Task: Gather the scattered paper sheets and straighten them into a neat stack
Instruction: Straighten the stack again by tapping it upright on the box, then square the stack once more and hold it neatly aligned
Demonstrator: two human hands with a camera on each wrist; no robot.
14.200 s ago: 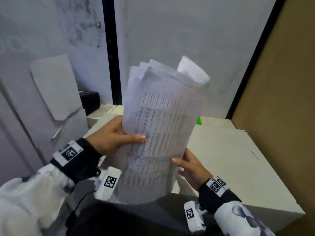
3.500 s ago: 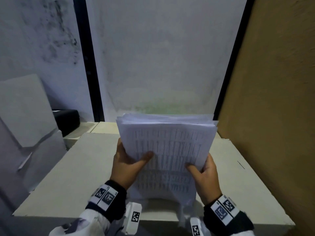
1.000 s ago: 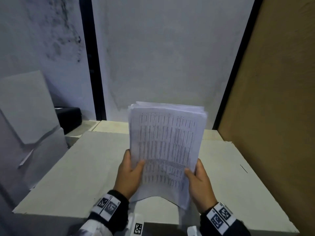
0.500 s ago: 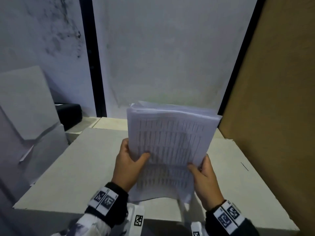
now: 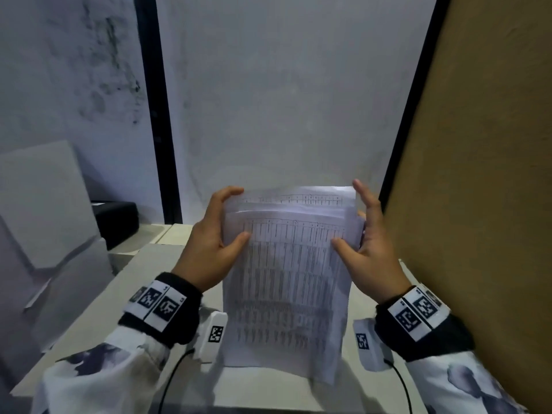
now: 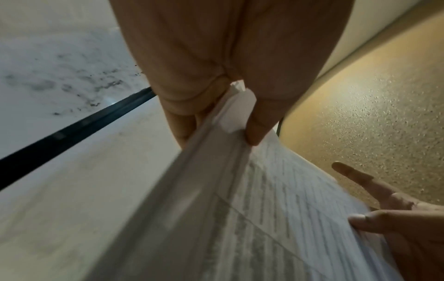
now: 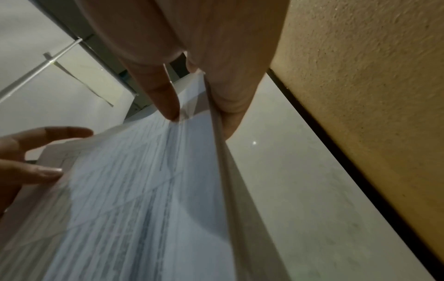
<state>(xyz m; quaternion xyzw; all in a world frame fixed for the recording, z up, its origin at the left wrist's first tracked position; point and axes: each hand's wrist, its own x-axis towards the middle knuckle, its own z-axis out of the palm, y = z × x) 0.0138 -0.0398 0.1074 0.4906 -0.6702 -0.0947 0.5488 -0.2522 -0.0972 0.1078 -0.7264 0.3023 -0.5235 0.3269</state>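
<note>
A stack of white printed paper sheets (image 5: 286, 279) stands upright over the pale table (image 5: 119, 309), its lower edge down near the tabletop. A back sheet sticks up a little above the front ones. My left hand (image 5: 209, 252) pinches the stack's upper left edge, thumb in front and fingers behind. My right hand (image 5: 370, 252) pinches the upper right edge the same way, with its index finger stretched upward. The left wrist view shows the left hand (image 6: 218, 140) pinching the stack (image 6: 240, 218). The right wrist view shows the right hand (image 7: 199, 121) pinching the stack (image 7: 134, 199).
Grey cardboard boxes (image 5: 44, 219) lean at the left, with a black box (image 5: 116, 222) behind them. A brown board (image 5: 478, 204) closes off the right side. A white wall with a black vertical strip (image 5: 155, 115) stands behind the table.
Both hands have slid up from the stack's lower half to its upper side edges. The stack now stands straighter and lower over the table.
</note>
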